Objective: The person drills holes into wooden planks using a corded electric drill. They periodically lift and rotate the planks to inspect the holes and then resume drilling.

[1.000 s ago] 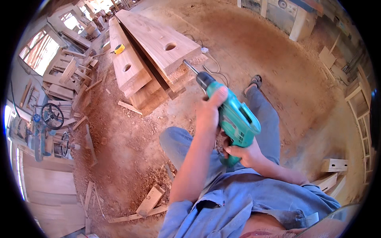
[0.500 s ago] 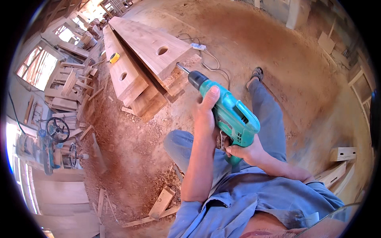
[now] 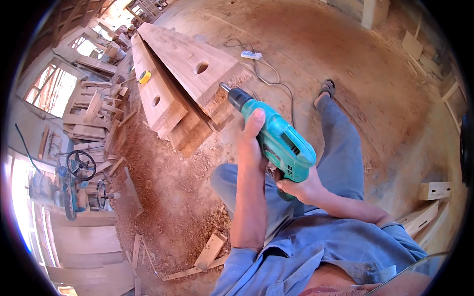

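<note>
A teal power drill [image 3: 284, 143] with a black chuck is held in both hands. My left hand [image 3: 252, 140] wraps around its body behind the chuck, thumb along the near side. My right hand [image 3: 301, 187] grips the handle at the rear; some of its fingers are hidden behind the drill. The bit meets the end of a thick wooden beam [image 3: 185, 52], near its upper edge; its tip cannot be seen. That beam has a round hole in its top face. A second wooden beam [image 3: 165, 103], also holed, lies along its left side, with a yellow tape measure [image 3: 144, 77] on top.
A white power strip [image 3: 251, 55] with a grey cord lies on the floor beyond the beams. Sawdust covers the ground, with a wood offcut [image 3: 211, 250] nearby. At left stand a machine with a black handwheel [image 3: 81, 165] and stacked chair frames [image 3: 91, 108]. A slotted timber [image 3: 434, 191] sits at right.
The drill and both hands have shifted slightly left and toward the beam, and less of the bit shows outside the wood. The whole view has turned a little.
</note>
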`<state>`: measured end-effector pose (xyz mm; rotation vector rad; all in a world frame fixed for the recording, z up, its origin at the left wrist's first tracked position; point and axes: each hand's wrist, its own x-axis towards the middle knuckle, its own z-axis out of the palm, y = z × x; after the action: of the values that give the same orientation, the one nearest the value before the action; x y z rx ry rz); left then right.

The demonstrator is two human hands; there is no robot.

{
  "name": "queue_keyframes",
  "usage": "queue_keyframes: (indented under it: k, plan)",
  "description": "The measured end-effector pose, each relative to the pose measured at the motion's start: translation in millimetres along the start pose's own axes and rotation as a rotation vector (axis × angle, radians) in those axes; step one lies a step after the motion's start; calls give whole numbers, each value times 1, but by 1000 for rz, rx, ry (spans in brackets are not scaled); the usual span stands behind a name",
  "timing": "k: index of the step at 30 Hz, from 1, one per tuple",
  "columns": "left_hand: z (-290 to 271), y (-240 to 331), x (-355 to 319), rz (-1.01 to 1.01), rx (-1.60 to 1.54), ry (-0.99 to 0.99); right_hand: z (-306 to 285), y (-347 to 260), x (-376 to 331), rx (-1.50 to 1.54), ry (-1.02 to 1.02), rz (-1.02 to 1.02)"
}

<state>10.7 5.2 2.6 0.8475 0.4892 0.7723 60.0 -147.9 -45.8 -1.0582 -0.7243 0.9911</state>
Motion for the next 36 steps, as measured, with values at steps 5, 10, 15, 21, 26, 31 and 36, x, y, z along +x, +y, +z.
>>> queue_keyframes:
  k: [5,10,15,21,26,31,36]
  plan:
    - [-9,-7,-3,33,43,-22,-2,7,-6,-66,17,-86]
    - [-10,-16,-4,53,87,-66,-1,6,-15,-18,69,-96]
    - [-18,-6,13,-6,43,-52,1,11,4,-102,41,-49]
    - [-11,-23,-9,23,77,-82,-7,0,-23,-141,78,-34]
    - [-3,-27,-22,44,65,-107,-10,2,-42,-131,112,-31]
    - [-2,-5,-2,14,-51,-195,8,-20,-20,-318,109,-55]
    - [-4,-2,13,29,-99,-117,-2,-28,-3,-195,18,66]
